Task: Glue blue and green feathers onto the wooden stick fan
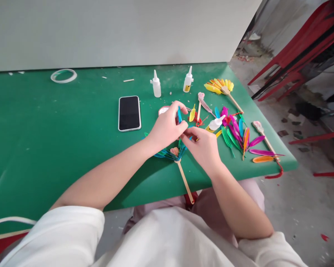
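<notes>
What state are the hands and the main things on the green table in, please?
Left hand, pinching a blue feather
Right hand, fingertips at the left's; hold unclear
Blue-green fan, lying, partly hidden, handle overhanging the table
Phone, flat, screen dark
Tape roll, flat
Rear-left bottle, upright
Rear-right bottle, upright
Nearest bottle, tilted
Yellow fan, lying, feathers spread
Loose feathers, scattered
</notes>
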Tool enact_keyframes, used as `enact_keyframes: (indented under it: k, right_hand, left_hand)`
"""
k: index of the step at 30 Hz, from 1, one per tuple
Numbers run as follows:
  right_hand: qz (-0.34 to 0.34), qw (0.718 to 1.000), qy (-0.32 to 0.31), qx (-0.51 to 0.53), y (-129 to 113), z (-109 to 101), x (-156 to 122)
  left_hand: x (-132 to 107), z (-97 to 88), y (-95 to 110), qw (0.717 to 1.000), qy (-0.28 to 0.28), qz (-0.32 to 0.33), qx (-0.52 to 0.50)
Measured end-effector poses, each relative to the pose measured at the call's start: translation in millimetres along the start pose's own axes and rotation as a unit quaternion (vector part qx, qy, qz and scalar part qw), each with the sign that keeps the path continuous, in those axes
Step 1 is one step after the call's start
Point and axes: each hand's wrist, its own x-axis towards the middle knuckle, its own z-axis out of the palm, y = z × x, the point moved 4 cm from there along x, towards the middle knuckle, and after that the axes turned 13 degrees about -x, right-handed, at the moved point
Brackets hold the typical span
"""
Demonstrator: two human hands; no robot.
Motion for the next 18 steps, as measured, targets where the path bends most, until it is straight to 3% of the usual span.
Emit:
enact_keyframes:
  k: [5, 8, 12, 18]
  right_hand:
    - [0.083, 0.978, -0.076, 0.174, 21.0, 13.6, -0.9]
    - [0.099, 0.965, -0.083, 0.226, 26.1, 20.1, -1.3]
    - [0.098, 0.964, -0.104, 0.225, 27.6, 22.4, -4.1]
    - [0.109, 0.988, -0.019, 0.110, 35.2, 13.4, -41.7]
  left_hand:
    - [7.1, -0.9, -12.5, 0.985, -0.111, -0.072, -0.106]
    - [12.3, -4.2, -16.6, 0.980, -0.137, -0.080, -0.120]
    - [15.8, -2.3, -27.1, 0.976, -0.126, -0.113, -0.135]
    - [15.4, 0.0, -58.5, 0.981, -0.074, -0.139, -0.110]
